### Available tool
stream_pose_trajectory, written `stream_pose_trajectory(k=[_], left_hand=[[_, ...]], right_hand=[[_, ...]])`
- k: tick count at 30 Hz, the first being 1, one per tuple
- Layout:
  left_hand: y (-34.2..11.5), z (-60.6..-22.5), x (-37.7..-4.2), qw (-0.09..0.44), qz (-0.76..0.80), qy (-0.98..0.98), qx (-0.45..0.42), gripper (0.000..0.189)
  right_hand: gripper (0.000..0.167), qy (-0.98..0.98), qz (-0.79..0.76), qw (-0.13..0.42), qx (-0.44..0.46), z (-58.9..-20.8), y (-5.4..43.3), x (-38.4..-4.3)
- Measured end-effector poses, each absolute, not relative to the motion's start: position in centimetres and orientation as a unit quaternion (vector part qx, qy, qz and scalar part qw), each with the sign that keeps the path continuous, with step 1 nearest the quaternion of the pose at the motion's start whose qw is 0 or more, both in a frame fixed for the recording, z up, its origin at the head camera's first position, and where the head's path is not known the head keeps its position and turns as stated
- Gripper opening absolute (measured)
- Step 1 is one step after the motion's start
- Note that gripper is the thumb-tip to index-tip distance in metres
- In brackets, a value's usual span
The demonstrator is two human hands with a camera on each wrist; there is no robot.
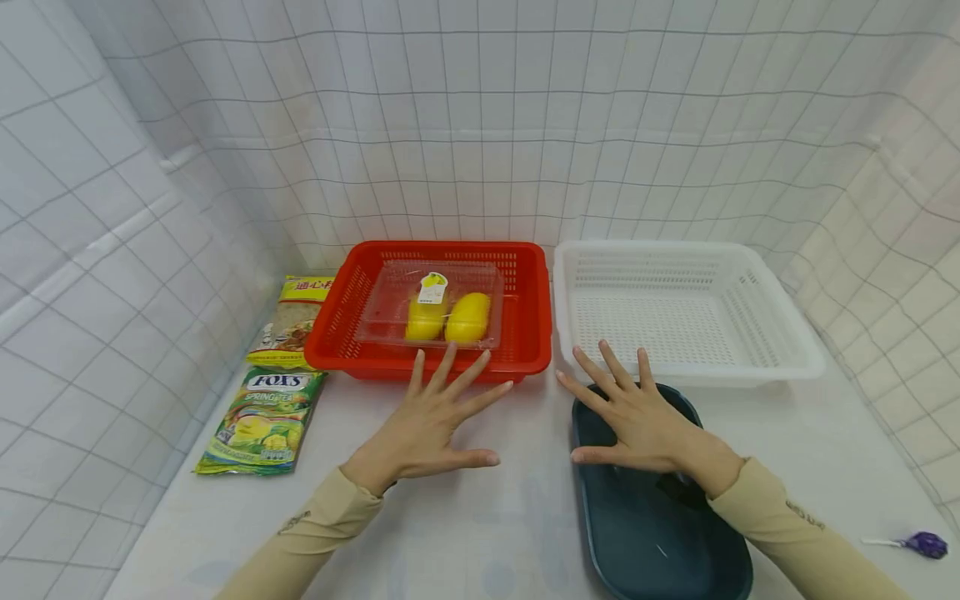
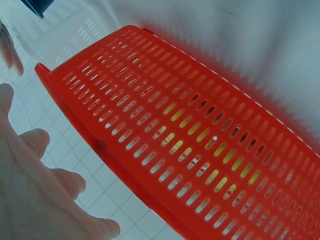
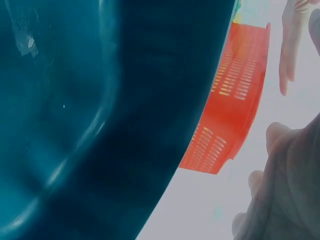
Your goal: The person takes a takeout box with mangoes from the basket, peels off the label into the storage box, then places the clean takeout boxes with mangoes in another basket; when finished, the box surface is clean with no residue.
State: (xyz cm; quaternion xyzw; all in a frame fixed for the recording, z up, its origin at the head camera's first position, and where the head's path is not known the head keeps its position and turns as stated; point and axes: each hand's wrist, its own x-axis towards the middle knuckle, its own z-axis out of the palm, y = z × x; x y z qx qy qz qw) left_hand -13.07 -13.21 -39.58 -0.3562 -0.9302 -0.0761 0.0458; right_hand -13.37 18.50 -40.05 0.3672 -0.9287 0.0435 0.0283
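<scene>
My left hand (image 1: 431,429) spreads its fingers over the table in front of a red basket (image 1: 429,367), holding nothing. Inside that basket lies a clear plastic box (image 1: 382,312) with two yellow mangoes (image 1: 468,318), one under a white label. With fingers also spread and nothing held, my right hand (image 1: 641,421) hovers over the far end of a dark blue tray (image 1: 630,533). In the left wrist view the red basket's slotted side (image 2: 165,135) fills most of the picture, with yellow showing through. The tray's wall (image 3: 155,100) is close up in the right wrist view.
A white basket (image 1: 757,375) stands right of the red one. On the left lie a green Fox's candy bag (image 1: 262,421) and a yellow-edged food packet (image 1: 296,321). A purple lollipop (image 1: 926,545) lies at the far right. Grid-patterned white curtains (image 1: 480,125) surround the table.
</scene>
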Motion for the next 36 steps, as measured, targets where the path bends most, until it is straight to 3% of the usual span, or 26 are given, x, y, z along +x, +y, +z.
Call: stream_pose_trajectory(k=[16, 27, 36], left_hand=[[-13.2, -39.6, -13.2, 0.051, -0.075, -0.930, -0.356, 0.084], [-13.7, -39.2, -13.4, 0.095, -0.081, -0.923, -0.365, 0.085], [-18.2, -38.7, -13.0, 0.149, -0.206, -0.938, -0.234, 0.082]], right_hand=[[0.093, -0.929, 0.040, 0.036, 0.367, -40.0, 18.3, -13.1], [0.090, -0.917, 0.056, 0.064, 0.390, -40.1, 18.5, -13.3], [0.082, -0.908, 0.114, 0.078, 0.395, -39.9, 19.3, -13.2]])
